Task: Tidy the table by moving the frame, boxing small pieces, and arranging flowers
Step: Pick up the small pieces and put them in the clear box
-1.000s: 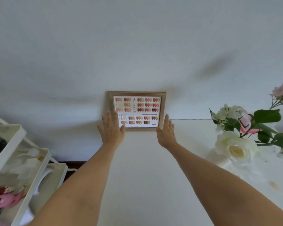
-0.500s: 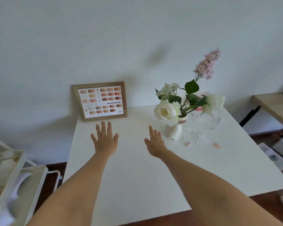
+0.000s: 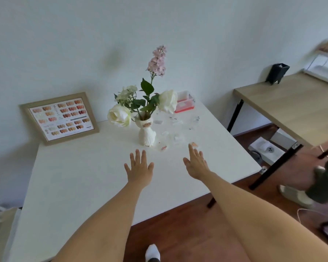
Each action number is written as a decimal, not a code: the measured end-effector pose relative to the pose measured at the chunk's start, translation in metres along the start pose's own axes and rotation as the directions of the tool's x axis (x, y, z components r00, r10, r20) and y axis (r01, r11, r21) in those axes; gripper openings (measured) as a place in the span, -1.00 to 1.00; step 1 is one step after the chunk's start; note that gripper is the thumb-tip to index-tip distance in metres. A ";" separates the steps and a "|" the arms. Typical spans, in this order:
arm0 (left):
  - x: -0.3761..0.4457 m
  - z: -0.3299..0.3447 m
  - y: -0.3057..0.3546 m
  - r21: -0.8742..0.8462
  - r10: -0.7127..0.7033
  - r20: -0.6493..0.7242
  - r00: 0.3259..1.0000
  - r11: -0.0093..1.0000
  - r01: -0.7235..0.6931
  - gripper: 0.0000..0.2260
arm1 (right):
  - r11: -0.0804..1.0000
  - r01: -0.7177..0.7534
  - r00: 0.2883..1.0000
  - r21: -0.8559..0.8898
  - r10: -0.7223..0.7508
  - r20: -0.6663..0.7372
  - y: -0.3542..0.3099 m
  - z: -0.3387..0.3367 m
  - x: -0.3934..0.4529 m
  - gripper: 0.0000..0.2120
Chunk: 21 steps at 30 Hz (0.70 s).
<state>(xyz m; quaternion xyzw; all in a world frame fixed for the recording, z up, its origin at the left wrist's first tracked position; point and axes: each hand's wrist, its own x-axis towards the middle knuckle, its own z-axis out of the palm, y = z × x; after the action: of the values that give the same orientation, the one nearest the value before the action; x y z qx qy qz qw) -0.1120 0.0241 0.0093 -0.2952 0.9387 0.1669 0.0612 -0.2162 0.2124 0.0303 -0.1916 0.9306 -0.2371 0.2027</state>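
We held our left hand point(image 3: 140, 168) and right hand point(image 3: 195, 163) flat, empty, fingers spread, above the desk point(image 3: 83, 186). The small pieces point(image 3: 175, 129) lay scattered toward its far right corner, near the box point(image 3: 185, 103); pinching each singly would be wise.

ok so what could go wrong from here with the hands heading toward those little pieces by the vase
1. The vase is narrow and carries tall flowers; the right hand, open and close beside it, could knock it over while gathering.
2. The small pieces are mostly clear or pale against the white table, so some may be missed or swept off the near edge.
3. The frame only leans against the wall; a jolt to the table might make it slide down.
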 end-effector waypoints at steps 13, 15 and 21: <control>0.090 0.056 0.110 -0.015 0.078 0.136 0.988 0.997 -0.077 -0.48 | 0.985 -0.169 0.985 -0.023 0.170 0.013 0.108 -0.043 0.066 -0.49; 0.111 0.060 0.120 -0.037 0.061 0.146 0.987 0.998 -0.056 -0.48 | 0.985 -0.171 0.985 -0.026 0.171 0.017 0.113 -0.046 0.087 -0.51; 0.162 0.070 0.140 0.004 0.023 0.210 0.977 1.000 -0.024 -0.50 | 0.985 -0.171 0.984 -0.031 0.172 0.042 0.114 -0.042 0.137 -0.56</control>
<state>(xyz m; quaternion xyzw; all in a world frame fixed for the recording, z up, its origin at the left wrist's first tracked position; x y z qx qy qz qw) -0.3239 0.0703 -0.0522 -0.2646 0.9310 0.1948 0.1591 -0.3810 0.2585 -0.0341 -0.1189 0.9420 -0.2016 0.2404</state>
